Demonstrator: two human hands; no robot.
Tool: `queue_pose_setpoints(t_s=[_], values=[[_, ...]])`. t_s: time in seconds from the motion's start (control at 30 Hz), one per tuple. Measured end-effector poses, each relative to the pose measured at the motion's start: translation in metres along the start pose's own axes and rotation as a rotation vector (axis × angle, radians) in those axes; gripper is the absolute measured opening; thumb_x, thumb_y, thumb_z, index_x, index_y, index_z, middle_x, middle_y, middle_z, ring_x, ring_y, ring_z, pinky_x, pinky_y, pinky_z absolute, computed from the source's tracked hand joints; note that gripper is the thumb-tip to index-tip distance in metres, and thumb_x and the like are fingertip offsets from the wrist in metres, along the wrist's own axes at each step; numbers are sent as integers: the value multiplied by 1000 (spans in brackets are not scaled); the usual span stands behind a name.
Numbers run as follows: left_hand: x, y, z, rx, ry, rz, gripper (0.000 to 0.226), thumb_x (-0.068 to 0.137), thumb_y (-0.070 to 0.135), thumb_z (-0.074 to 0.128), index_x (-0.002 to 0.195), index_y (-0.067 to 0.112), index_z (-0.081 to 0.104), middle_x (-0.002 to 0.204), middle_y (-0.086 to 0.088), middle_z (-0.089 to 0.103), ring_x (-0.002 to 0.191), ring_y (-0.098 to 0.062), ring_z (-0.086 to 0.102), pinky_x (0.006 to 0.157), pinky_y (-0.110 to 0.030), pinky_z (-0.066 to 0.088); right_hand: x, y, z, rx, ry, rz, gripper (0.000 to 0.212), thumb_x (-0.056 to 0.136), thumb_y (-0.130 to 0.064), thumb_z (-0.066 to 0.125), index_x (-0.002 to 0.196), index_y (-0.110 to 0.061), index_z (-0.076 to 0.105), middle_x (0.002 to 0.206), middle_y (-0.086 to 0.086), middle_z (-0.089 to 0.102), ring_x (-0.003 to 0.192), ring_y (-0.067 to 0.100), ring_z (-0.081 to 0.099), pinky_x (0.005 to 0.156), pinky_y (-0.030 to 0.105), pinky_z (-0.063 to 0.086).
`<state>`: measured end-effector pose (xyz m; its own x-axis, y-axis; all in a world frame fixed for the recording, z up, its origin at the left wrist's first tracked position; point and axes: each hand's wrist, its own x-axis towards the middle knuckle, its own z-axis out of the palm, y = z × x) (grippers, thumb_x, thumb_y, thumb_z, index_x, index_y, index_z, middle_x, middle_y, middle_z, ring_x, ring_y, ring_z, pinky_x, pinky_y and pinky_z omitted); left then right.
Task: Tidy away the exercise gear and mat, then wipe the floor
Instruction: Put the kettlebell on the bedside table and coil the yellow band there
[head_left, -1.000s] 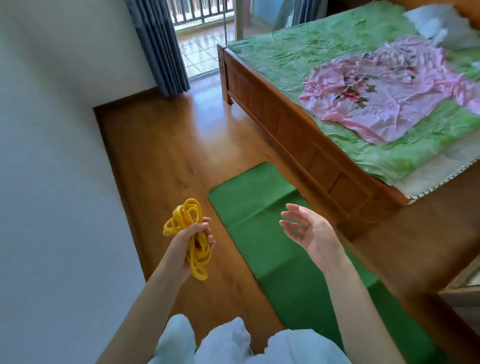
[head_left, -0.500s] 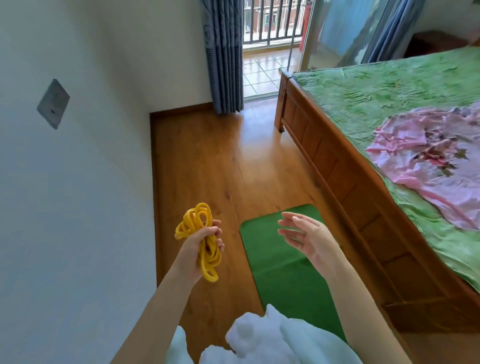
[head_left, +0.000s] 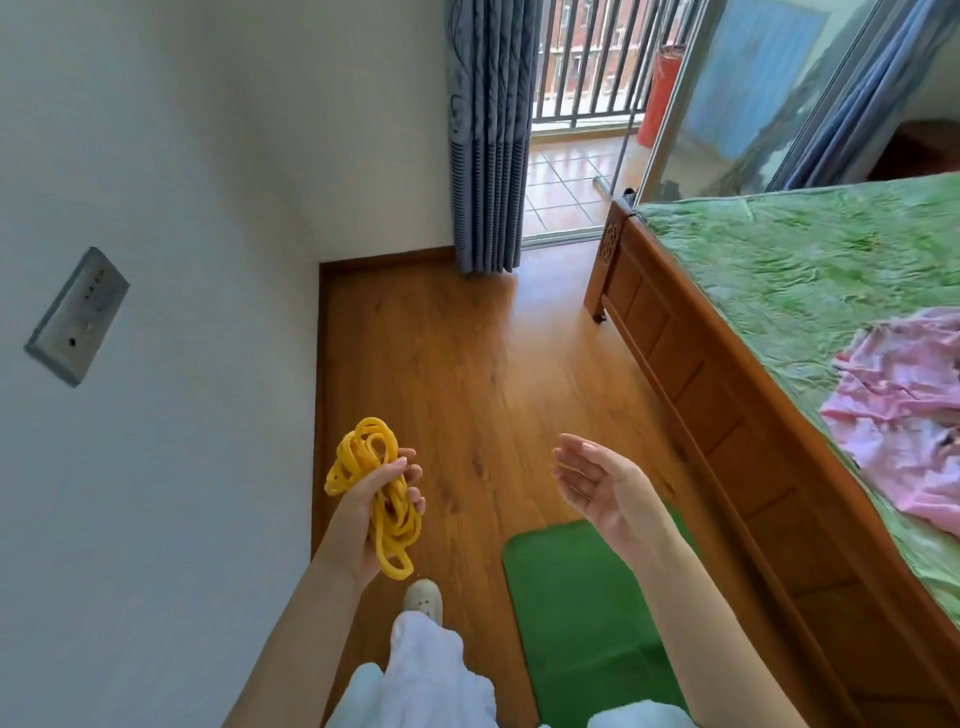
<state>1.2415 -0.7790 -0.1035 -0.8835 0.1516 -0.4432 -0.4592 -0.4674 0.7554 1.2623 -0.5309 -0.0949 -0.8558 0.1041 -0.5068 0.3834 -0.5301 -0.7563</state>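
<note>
My left hand (head_left: 376, 501) grips a bundle of coiled yellow exercise band (head_left: 370, 470), with loops sticking out above and below the fist. My right hand (head_left: 597, 486) hangs in the air beside it, palm turned left, fingers relaxed and holding nothing. A green exercise mat (head_left: 576, 613) lies flat on the wooden floor (head_left: 467, 374) below my right forearm, running along the bed; its near end is hidden by my legs.
A wooden bed (head_left: 691, 384) with a green cover and a pink cloth (head_left: 904, 410) fills the right side. A white wall with a socket plate (head_left: 78, 314) stands on the left. Grey curtains (head_left: 488, 135) and an open balcony door are ahead. My shoe (head_left: 423, 600) is on the floor.
The view has swung up and left, and I have stepped forward along the floor. The left hand keeps its grip on the yellow band; the right hand stays open beside it.
</note>
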Motion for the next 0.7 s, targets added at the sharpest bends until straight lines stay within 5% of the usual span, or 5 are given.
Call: queue_pose_setpoints(t_s=[0.33,0.7], values=[[200,133,27,60,-144,-127,14,79,23,62,81,10,65,71,-8,61,53,-15,60,56,-27,53,166,-74,103,110,123,-73,22,96,-11,46,98,-4,66,88,10,71,81,22,68,70,27,57],[395,160,143,125,-238,-287,16,75,28,65,77,13,59,69,-5,61,57,-15,61,62,-28,51,327,-170,98,78,320,-101,23,98,-11,44,96,-6,66,91,10,71,85,23,67,68,25,58]])
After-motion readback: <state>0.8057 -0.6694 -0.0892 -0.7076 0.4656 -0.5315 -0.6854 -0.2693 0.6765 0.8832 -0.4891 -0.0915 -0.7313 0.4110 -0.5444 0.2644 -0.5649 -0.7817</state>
